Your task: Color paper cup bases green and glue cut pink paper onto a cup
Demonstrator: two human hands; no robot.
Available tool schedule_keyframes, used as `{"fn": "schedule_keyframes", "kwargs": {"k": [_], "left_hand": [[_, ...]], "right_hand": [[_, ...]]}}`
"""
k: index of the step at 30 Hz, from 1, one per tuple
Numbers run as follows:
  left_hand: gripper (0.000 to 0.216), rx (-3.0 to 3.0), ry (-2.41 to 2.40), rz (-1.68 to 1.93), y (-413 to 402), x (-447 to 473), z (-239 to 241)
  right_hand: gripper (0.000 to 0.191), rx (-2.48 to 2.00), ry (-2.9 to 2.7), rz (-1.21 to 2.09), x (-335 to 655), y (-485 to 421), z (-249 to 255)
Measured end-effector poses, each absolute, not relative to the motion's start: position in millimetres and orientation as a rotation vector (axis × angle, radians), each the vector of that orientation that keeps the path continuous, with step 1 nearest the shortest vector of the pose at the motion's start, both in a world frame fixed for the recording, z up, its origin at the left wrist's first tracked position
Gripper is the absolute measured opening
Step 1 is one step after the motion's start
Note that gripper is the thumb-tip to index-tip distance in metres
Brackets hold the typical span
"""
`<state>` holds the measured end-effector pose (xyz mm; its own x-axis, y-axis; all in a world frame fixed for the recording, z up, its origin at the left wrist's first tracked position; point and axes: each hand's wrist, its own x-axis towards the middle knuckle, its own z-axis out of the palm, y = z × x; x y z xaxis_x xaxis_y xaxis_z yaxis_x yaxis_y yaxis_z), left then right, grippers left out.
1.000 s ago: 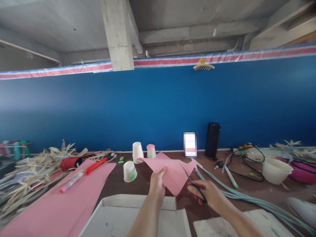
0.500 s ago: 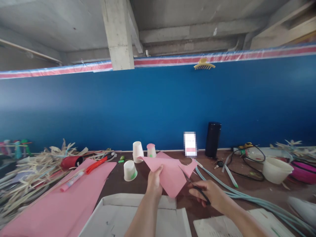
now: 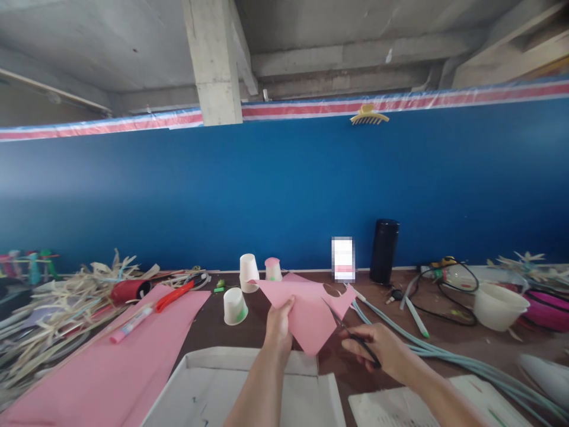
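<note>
A blue panel (image 3: 284,190) stands at 12 o'clock behind a dark brown table (image 3: 208,332). On the table, a large pink sheet (image 3: 102,362) stretches at 8 o'clock, and a white open box (image 3: 222,356) sits at 7 o'clock, nearest the wearer. Two bare forearms reach in from the near side, the left (image 3: 260,385) leaning toward 1 o'clock and the right (image 3: 427,379) slanting toward 10 o'clock.

Between the hands, a smaller piece of pink paper (image 3: 306,320) is held tilted in front of the wearer, one corner pointing toward 6 o'clock. The right hand (image 3: 373,344), at the paper's 4 o'clock, is curled, its grip closed around the handles of scissors. The left hand (image 3: 280,326), at the paper's 8 o'clock, pinches it, thumb flat on the facing side; the fingers behind are hidden.

A black cylinder (image 3: 384,252) stands upright at 2 o'clock from the paper. Pale cups sit at 9 o'clock (image 3: 235,306) and 10 o'clock, with a pink-topped cup (image 3: 272,270) at 11. The black-handled scissors (image 3: 364,346) aim toward 10 o'clock, blades at the paper beside a curved gap near its 2 o'clock edge; how far the blades part cannot be told.
</note>
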<state>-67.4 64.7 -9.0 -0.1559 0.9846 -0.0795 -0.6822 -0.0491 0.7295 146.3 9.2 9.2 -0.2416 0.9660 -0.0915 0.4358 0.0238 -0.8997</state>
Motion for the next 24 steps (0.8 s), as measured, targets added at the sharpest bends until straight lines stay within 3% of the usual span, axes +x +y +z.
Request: {"fn": "schedule_keyframes", "kwargs": {"k": [24], "left_hand": [[0.047,0.653,0.803,1.536,64.1,-64.5,-8.5]], "right_hand": [[0.03,-1.28,-1.891,1.134,145.4,6.5,16.5]]}}
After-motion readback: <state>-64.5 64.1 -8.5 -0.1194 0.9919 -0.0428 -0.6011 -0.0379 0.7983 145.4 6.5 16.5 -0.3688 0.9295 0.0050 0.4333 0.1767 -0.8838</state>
